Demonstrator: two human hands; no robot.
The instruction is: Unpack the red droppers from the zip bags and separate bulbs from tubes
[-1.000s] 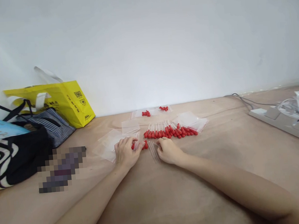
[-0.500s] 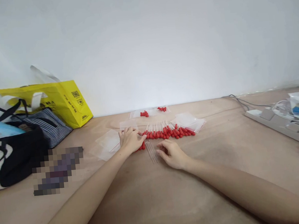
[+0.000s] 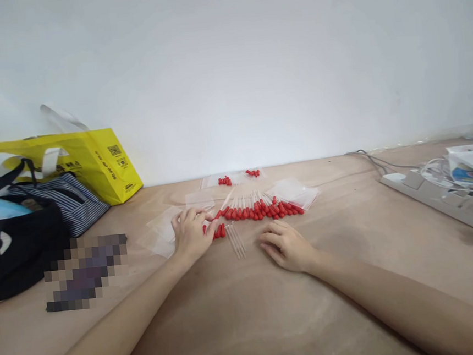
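Observation:
Between its thumb and fingers, my left hand (image 3: 192, 232) pinches a dropper (image 3: 218, 214) at its red rubber bulb, the thin glass tube slanting away to the upper right. Several loose red bulbs (image 3: 222, 231) lie under and beside that hand. A row of droppers (image 3: 245, 212) spreads just ahead of my hands, red bulbs toward me and clear tubes pointing to the wall. Several bare glass tubes (image 3: 236, 241) lie side by side between my hands. My right hand (image 3: 286, 246) rests on the table right of these tubes, fingers loosely curled, nothing visible in them.
Clear plastic bags (image 3: 291, 192) lie right of the row, and more bags (image 3: 162, 231) lie left of it. Farther back is a bag with red-bulbed droppers (image 3: 236, 178). A yellow bag (image 3: 111, 166) and a striped pouch (image 3: 76, 200) stand left; a power strip (image 3: 429, 199) lies right.
My left hand has drawn left and slightly back, and the dropper in its pinch now shows. My right hand has shifted right, away from the bare tubes, its fingers more curled.

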